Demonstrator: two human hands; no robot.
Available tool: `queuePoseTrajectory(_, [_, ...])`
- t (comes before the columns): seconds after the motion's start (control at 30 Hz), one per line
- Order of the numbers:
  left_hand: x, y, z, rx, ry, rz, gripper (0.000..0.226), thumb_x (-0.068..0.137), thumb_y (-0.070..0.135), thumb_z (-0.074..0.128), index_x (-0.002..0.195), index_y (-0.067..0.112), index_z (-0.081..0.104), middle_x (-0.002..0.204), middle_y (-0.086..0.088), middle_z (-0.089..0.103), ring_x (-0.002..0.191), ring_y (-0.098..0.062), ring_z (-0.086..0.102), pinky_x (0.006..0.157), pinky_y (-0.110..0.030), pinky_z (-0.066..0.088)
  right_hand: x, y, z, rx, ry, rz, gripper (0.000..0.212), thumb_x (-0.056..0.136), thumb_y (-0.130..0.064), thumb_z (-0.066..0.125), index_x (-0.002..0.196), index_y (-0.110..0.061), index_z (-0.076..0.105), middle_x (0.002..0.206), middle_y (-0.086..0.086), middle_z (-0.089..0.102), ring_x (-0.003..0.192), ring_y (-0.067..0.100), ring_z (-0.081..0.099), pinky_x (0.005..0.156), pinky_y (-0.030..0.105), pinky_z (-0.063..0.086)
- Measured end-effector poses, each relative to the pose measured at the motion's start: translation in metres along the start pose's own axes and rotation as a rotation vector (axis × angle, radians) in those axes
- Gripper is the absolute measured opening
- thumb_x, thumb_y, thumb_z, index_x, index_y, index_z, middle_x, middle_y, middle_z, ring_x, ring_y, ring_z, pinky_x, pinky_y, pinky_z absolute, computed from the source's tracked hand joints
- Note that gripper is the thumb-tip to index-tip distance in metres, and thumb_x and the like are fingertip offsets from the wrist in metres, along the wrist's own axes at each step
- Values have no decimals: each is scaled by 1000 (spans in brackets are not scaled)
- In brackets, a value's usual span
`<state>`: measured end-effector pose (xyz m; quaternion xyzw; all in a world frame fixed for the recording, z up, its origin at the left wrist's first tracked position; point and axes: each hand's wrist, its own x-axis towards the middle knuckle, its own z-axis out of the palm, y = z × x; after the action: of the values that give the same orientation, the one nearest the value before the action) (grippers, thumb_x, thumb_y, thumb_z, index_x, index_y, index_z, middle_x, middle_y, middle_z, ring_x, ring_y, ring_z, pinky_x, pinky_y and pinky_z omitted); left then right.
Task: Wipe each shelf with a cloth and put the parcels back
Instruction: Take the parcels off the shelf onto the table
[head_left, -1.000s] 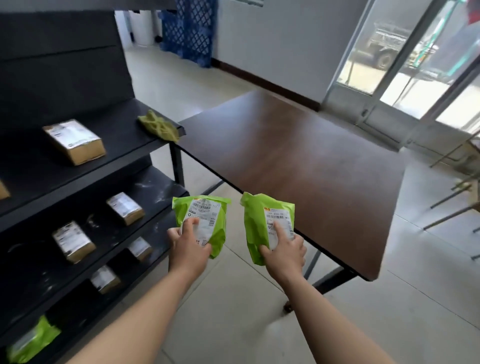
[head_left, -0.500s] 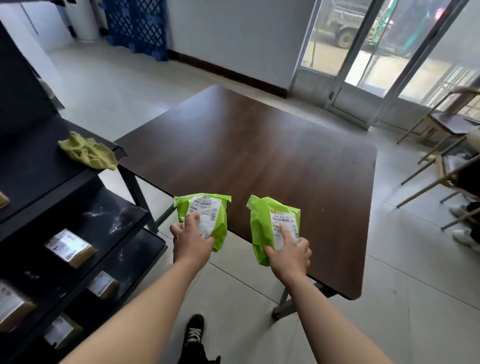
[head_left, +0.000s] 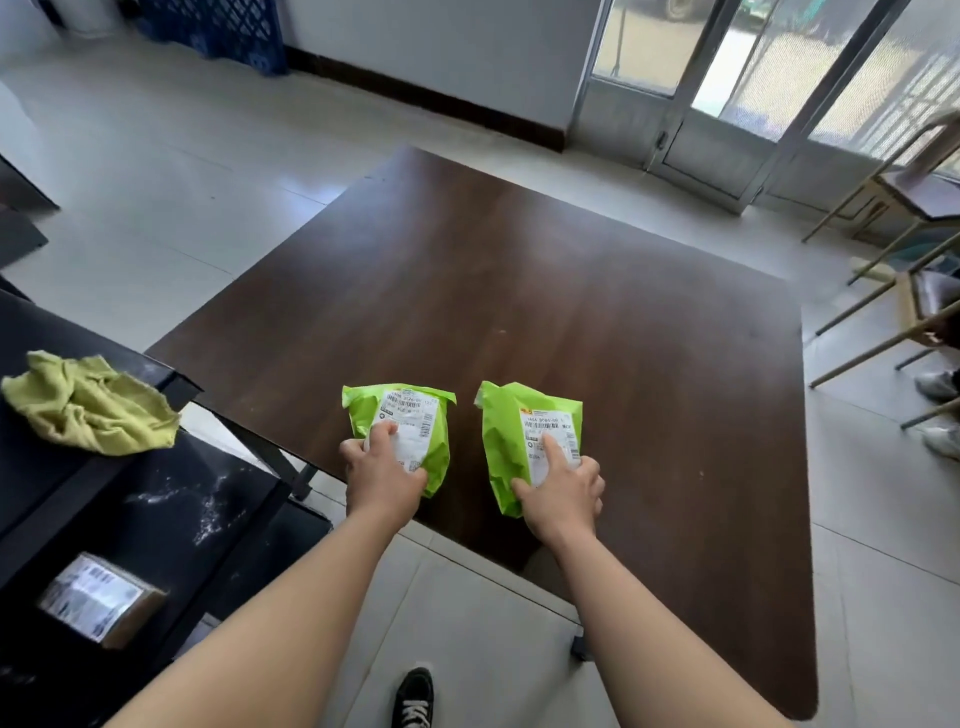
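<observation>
My left hand (head_left: 378, 475) grips a green parcel (head_left: 434, 434) with a white label, and my right hand (head_left: 563, 486) grips a second green parcel (head_left: 503, 447). Both parcels are over the near edge of the brown table (head_left: 545, 291); I cannot tell whether they touch it. A crumpled yellow-green cloth (head_left: 88, 402) lies at the right end of the black shelf unit's upper shelf (head_left: 31, 467) on my left. One brown box parcel (head_left: 101, 597) sits on a lower shelf.
Chairs (head_left: 904, 208) stand at the right beside the table, with someone's shoes (head_left: 937, 410) under them. Glass doors (head_left: 727, 83) fill the back wall. My black shoe (head_left: 413, 696) is on the tiled floor. White dust marks a middle shelf (head_left: 208, 512).
The view has swung right from the shelf unit to the table. Both hands carried the green parcels forward over the table's near edge.
</observation>
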<state>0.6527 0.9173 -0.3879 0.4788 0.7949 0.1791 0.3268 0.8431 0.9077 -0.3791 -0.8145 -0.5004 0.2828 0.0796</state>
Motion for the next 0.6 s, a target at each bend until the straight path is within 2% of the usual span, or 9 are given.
queuePoseTrajectory(0.3, [44, -13, 4, 64, 13, -2, 68, 78, 21, 74, 131, 27, 30, 126, -10, 23, 109, -32, 46, 96, -38, 46, 40, -27, 31, -32, -25, -43, 77, 85, -47, 65, 149, -35, 23, 136, 12, 21, 127, 32, 25, 111, 46, 26])
queuePoseTrajectory(0.5, [44, -17, 11, 43, -1, -79, 76, 78, 32, 76, 136, 27, 27, 135, -13, 19, 122, -36, 37, 105, -42, 39, 53, -27, 37, -71, -57, -110, 79, 83, -55, 63, 148, -32, 24, 146, 16, 13, 138, 36, 14, 117, 45, 13])
queuePoseTrajectory(0.6, [31, -17, 9, 34, 70, -102, 73, 81, 37, 71, 139, 24, 28, 138, -11, 21, 124, -33, 35, 105, -43, 39, 49, -30, 31, -71, -32, -214, 71, 88, -47, 60, 148, -29, 28, 152, 16, 12, 142, 34, 10, 119, 45, 11])
